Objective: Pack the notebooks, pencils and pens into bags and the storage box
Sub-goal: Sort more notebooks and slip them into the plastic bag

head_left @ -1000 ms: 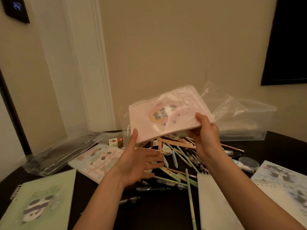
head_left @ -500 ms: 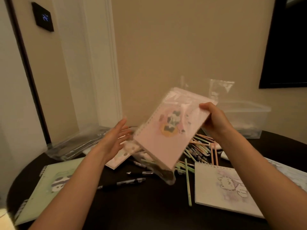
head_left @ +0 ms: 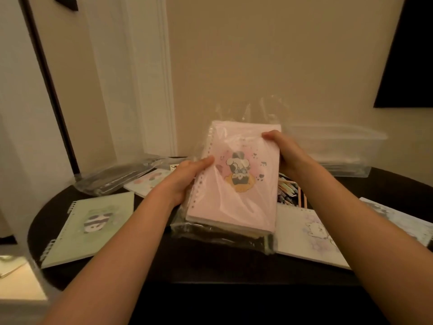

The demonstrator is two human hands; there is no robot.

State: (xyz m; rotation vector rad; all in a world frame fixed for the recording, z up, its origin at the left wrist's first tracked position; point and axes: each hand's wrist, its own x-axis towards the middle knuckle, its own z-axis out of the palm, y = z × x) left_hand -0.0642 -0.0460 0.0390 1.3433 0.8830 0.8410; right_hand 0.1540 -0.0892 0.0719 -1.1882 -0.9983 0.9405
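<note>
Barely started tbh: only the pink notebook (head_left: 234, 184) inside a clear bag (head_left: 222, 238), gripped at both sides by left hand (head_left: 187, 179) and right hand (head_left: 288, 153) with fingers curled round it over the table (head_left: 210, 266), green notebook (head_left: 93, 226) and pencils (head_left: 290, 191) loose there, storage box (head_left: 339, 148) behind.

Pink notebook (head_left: 236, 184) inside clear bag (head_left: 222, 233), tilted upright.
</note>
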